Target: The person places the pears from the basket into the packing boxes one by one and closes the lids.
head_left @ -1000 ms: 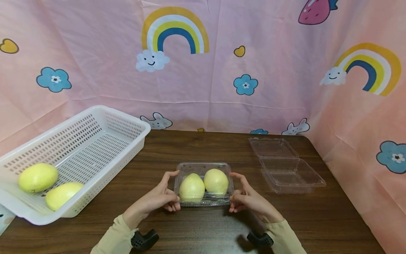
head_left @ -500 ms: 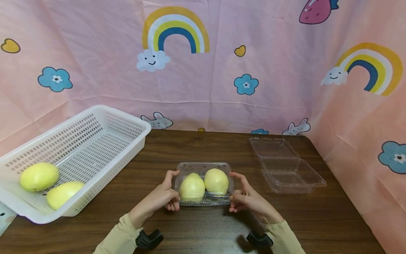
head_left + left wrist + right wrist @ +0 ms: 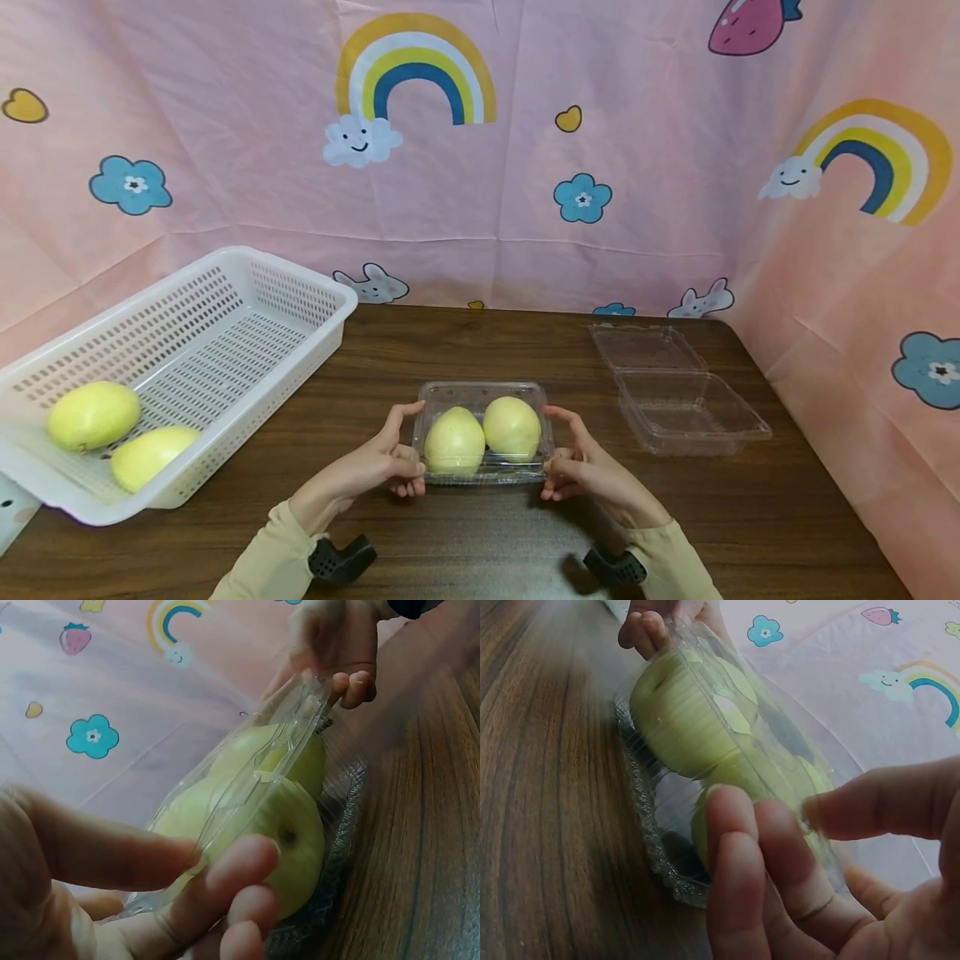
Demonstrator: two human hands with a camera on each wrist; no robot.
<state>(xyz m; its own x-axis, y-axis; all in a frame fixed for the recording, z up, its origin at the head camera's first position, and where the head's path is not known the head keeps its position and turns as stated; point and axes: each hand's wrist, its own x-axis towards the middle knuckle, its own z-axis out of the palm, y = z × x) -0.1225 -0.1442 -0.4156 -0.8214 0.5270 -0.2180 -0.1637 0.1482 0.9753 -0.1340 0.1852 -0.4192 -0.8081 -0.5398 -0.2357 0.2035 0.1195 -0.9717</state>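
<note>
A clear plastic clamshell box (image 3: 480,473) sits on the table in front of me, its lid down over two yellow-green fruits (image 3: 454,442), rounded and smooth. At its left end my left hand (image 3: 375,467) pinches the rim between thumb and fingers, with the index finger stretched to the far corner. My right hand (image 3: 588,471) pinches the rim at the opposite end in much the same way. Close up in the left wrist view, thumb and fingertips press around the lid's edge (image 3: 255,780). The right wrist view shows the fruit (image 3: 686,712) filling most of the box's height.
To the left stands a white perforated basket (image 3: 258,400) with two more yellow-green fruits (image 3: 93,415) at its near end. An open clear clamshell box (image 3: 693,417) lies at the right, lid folded back. A pink patterned cloth (image 3: 480,192) hangs behind the wooden table (image 3: 480,550).
The left wrist shifts slightly right and then back left while its fingers stay at the rim. The right hand, box and fruits keep their places.
</note>
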